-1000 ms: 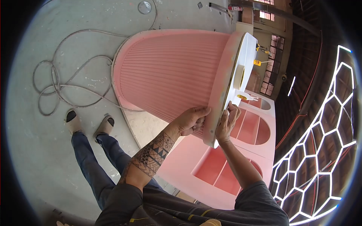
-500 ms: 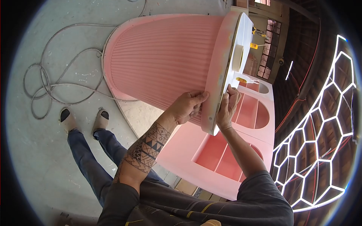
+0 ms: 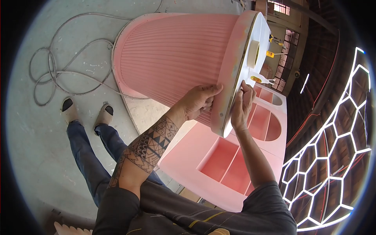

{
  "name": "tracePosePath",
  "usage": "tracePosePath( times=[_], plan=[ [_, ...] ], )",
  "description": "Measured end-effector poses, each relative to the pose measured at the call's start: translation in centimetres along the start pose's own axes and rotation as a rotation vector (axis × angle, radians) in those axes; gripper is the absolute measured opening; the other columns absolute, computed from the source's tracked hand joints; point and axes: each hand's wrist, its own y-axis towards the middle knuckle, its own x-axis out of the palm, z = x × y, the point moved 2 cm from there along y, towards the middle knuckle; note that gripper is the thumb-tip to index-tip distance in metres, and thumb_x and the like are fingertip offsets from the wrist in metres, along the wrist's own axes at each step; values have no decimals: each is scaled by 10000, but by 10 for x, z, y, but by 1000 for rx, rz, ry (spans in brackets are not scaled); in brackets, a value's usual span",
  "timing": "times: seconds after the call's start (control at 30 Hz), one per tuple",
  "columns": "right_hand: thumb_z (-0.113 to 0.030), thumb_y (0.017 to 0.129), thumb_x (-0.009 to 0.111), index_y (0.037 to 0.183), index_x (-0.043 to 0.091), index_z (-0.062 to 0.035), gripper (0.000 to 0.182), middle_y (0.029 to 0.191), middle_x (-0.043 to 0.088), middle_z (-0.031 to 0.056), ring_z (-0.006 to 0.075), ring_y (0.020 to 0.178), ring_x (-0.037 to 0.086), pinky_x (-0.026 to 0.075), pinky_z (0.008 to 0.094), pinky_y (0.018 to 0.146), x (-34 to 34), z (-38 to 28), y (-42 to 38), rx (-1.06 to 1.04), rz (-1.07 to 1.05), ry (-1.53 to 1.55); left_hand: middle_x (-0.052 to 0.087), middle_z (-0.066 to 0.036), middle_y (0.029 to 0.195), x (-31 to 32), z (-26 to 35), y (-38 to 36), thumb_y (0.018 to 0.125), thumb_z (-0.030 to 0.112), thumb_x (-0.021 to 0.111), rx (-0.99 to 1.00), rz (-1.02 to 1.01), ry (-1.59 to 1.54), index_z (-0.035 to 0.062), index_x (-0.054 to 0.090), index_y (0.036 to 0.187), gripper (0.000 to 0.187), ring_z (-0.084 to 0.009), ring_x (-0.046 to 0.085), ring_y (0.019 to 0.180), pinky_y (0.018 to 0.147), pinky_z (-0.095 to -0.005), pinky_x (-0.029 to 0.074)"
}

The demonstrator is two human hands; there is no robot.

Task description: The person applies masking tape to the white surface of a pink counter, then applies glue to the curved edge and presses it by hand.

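The view is turned sideways, with the floor on the left. A pink counter with fluted sides stands before me, bearing a thick pink rim and a white top. My tattooed left hand has its thumb on the rim's lower edge and its fingers curled beneath, against the fluting. Bent fingers of my right hand press at the edge of the white top; anything pinched in them is hidden. Close to these fingers lies a white bottle with a yellow label. Beyond it sits a roll of tape.
Behind the counter stands a pink shelf unit with rounded openings. A grey hose loops over the floor and runs by the counter's base. Yellow-handled tools are past the top's far side. Honeycomb lights hang overhead.
The view has shifted slightly. My left hand has slid a little farther along the rim, away from my body. My right hand has moved slightly the same way and stays at the top's edge.
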Motion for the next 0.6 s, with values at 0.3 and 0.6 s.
tracePosePath(
  times=[0.3, 0.6],
  plan=[
    [-325, 1144, 533, 1612, 438, 65, 617, 1646, 452, 299, 441, 1544, 437, 351, 520, 1268, -16, 8, -39, -223, -171, -18, 470, 107, 692, 7, 0, 0, 1006, 546, 765, 84, 23, 49, 28, 724, 1222, 563, -38, 402, 592, 762, -286, 532],
    [-388, 1178, 332, 1629, 423, 56, 639, 1696, 366, 325, 462, 1592, 351, 291, 528, 1295, 4, 42, -65, -281, -67, -1, 619, 59, 826, 6, 4, 1, 1012, 544, 755, 103, 31, 121, -9, 718, 1292, 621, -40, 478, 625, 839, -338, 572]
  ],
)
